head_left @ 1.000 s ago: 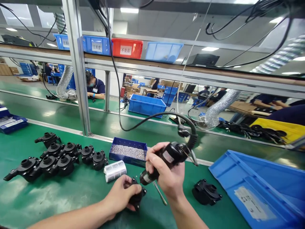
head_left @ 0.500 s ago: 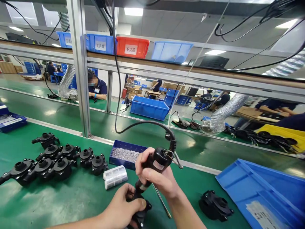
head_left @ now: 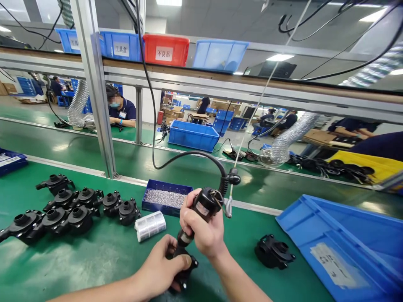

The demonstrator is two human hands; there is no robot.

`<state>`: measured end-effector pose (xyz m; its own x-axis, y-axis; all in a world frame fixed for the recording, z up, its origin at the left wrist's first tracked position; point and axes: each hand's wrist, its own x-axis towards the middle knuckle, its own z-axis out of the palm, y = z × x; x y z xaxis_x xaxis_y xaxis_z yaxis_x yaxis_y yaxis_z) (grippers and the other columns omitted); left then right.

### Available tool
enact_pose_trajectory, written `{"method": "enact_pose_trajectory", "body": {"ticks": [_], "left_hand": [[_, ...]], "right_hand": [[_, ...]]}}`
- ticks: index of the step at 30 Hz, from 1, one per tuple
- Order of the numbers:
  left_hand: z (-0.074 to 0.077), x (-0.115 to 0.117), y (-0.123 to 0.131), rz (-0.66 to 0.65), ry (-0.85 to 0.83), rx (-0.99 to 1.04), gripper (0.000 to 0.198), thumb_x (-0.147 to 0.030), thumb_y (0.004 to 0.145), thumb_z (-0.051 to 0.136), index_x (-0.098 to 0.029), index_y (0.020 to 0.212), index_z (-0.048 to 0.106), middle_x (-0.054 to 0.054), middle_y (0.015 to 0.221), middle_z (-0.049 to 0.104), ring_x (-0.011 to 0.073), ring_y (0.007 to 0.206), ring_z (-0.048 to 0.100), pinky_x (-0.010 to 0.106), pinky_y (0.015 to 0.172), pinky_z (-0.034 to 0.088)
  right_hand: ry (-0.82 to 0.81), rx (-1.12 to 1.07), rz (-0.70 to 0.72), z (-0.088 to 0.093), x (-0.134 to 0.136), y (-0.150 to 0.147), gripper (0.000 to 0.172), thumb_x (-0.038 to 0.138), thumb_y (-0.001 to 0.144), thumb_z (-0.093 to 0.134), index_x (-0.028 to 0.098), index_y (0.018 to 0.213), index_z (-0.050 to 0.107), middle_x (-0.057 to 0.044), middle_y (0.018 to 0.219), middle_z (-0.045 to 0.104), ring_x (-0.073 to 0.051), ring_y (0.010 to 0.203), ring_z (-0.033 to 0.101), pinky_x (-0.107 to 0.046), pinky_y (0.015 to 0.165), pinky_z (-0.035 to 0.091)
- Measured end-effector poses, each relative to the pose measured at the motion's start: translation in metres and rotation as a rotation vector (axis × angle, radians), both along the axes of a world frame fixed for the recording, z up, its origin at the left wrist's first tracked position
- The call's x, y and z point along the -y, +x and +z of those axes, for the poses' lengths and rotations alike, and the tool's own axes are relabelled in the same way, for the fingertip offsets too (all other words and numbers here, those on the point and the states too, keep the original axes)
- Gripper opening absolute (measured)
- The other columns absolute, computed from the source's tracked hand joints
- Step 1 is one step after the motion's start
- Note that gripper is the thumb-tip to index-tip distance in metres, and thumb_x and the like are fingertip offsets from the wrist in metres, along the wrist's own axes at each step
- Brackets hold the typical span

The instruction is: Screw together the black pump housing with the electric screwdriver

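My right hand is wrapped round a black electric screwdriver, tilted with its tip pointing down. A black cable runs from its top, beside a hanging cord. My left hand grips a black pump housing on the green bench, with the thumb over its top. The screwdriver's nose meets the housing close to my left fingers; the bit itself is hidden. Just behind stands a dark blue tray of small silver screws. A roll of silvery labels lies left of the screwdriver.
Several black pump housings stand grouped at the left. Another housing sits at the right beside a large blue bin. A metal upright rises at the bench's back. Across the line a person sits working.
The whole view has shifted slightly. The screwdriver stays against the housing, a little more upright. The hanging cord now shows above it, and the thin metal rod beside my right wrist is out of sight.
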<state>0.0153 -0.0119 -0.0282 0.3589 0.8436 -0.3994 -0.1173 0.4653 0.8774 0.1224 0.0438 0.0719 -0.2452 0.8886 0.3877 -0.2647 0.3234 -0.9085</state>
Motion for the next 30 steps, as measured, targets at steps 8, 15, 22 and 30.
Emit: {"method": "enact_pose_trajectory", "body": {"ticks": [8,15,22,30], "left_hand": [[-0.014,0.004,0.004,0.016,0.112,-0.018,0.050,-0.058,0.080,0.065,-0.018,0.101,0.043,0.002,0.087,0.057,0.0157,0.067,0.060,0.025,0.051,0.052],[-0.002,0.005,-0.008,-0.114,0.166,-0.066,0.063,-0.070,0.083,0.063,-0.018,0.111,0.042,0.008,0.102,0.058,0.0213,0.081,0.064,0.031,0.064,0.055],[-0.011,-0.023,-0.042,-0.432,0.592,-0.262,0.141,-0.046,0.043,0.101,-0.015,0.153,0.018,0.025,0.160,0.021,0.0415,0.152,0.024,0.054,0.129,0.019],[-0.018,-0.014,-0.011,-0.004,0.740,-0.357,0.063,-0.021,0.048,0.087,-0.017,0.105,0.061,0.005,0.105,0.054,0.0223,0.091,0.051,0.032,0.076,0.039]], "right_hand": [[-0.046,0.018,-0.106,0.007,0.002,-0.012,0.034,0.039,0.091,0.074,0.018,0.090,0.047,0.008,0.056,0.043,-0.007,0.043,0.038,-0.019,0.042,0.034],[-0.093,0.007,-0.146,0.019,-0.018,0.013,0.042,0.046,0.080,0.080,0.018,0.094,0.051,0.003,0.064,0.057,-0.011,0.043,0.048,-0.023,0.044,0.040],[-0.143,0.179,-0.410,-0.013,-0.083,0.064,0.049,0.041,0.063,0.092,0.012,0.088,0.062,-0.001,0.062,0.060,-0.014,0.054,0.054,-0.028,0.057,0.046],[-0.239,0.361,-0.626,-0.070,-0.116,0.125,0.080,0.064,0.068,0.083,0.011,0.120,0.054,-0.016,0.104,0.070,-0.027,0.090,0.068,-0.042,0.085,0.057]]}}
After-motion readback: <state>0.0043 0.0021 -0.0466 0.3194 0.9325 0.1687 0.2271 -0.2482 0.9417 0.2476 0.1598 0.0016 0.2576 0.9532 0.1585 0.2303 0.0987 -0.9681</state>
